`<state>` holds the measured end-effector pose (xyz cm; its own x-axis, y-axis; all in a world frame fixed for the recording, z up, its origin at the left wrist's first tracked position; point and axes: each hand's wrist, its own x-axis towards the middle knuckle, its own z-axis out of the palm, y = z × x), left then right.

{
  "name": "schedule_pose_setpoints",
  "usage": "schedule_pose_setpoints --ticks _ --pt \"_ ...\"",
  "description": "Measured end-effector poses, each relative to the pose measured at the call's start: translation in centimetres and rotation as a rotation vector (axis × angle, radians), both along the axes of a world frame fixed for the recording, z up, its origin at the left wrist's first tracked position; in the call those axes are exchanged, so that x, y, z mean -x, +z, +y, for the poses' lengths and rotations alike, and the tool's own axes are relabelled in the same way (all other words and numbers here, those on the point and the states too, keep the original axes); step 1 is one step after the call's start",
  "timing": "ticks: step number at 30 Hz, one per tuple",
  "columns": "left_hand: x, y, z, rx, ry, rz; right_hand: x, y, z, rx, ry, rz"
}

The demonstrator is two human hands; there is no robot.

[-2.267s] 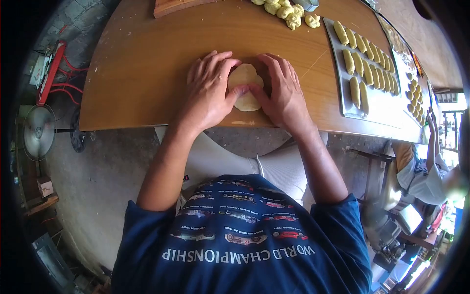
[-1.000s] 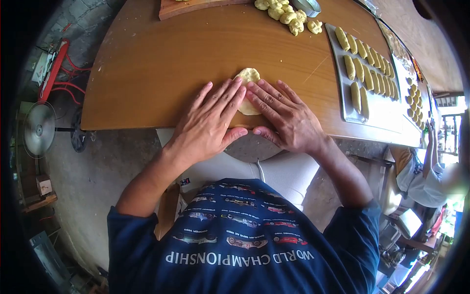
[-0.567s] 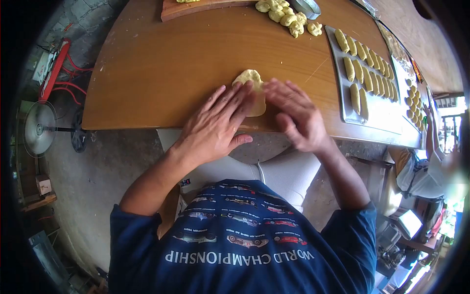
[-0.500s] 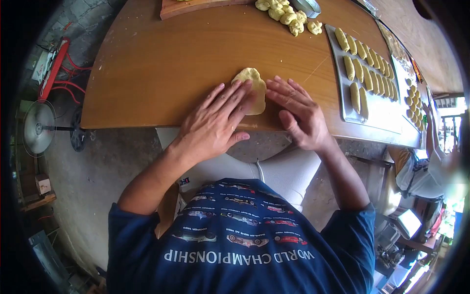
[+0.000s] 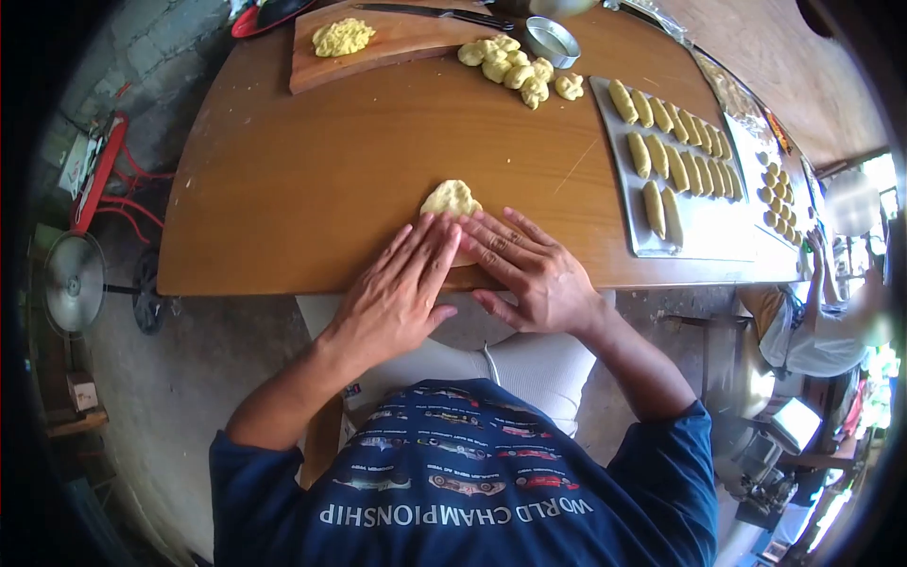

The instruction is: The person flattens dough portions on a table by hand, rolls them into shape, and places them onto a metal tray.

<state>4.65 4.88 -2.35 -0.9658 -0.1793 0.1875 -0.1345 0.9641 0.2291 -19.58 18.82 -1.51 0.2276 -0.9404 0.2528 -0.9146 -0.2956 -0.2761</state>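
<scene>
Flattened dough piece (image 5: 452,197) is lying flat near the middle of the worktop's (image 5: 283,189) front edge. Main risk, judging from here: uneven thinning or tearing, since both sets of fingertips are bunching over the middle; too much force there would be the cause. Sticking looks possible too, as the dough is sitting directly on bare wood. It could also be dragged over the front edge if the hands slid towards the body, its near end lying close to that edge.

Fingers: left hand (image 5: 395,291) is lying palm down, four fingers extended, tips slightly apart, thumb sticking out. Right hand (image 5: 543,283) is mirroring it, fingers fanned, thumb out; neither is pinching anything. Fingertips are nearly meeting over the dough's middle. Its rounded far end is showing beyond them; a narrow near strip is showing between the hands, the rest being hidden underneath.
</scene>
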Motion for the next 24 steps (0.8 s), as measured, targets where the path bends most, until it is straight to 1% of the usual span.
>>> schedule_pose_setpoints --ticks 4,6,10,12,13,16,18,20,21,24 --pt "-0.2 0.1 0.5 -0.004 0.038 -0.018 -0.1 0.3 0.2 -0.012 0.040 0.055" --pt "-0.4 0.1 0.0 0.081 0.022 -0.054 -0.2 0.5 0.1 0.008 0.054 0.104" --pt "-0.2 0.9 0.6 0.049 0.040 -0.042 -0.2 0.0 0.1 0.019 0.043 0.083" --pt "-0.4 0.7 0.8 -0.056 0.028 -0.023 -0.6 -0.2 0.2 0.027 0.018 -0.034" --pt "-0.5 0.1 0.7 -0.038 0.025 0.005 -0.5 -0.2 0.3 0.022 0.027 -0.038" --pt "-0.4 0.1 0.7 -0.103 0.038 0.035 -0.5 0.1 0.2 0.001 0.043 0.034" --pt "-0.4 -0.2 0.3 -0.135 0.010 0.086 -0.4 0.2 -0.1 0.004 0.049 0.022" --pt "-0.3 -0.2 0.4 -0.239 0.084 0.114 -0.3 -0.1 0.0 0.033 0.070 0.085" --pt "-0.4 -0.1 0.3 -0.241 0.074 0.075 -0.3 -0.3 0.0 0.020 0.069 0.091" --pt "0.3 0.5 0.4 -0.275 0.096 0.080 -0.4 -0.8 0.1 0.032 0.075 0.086"
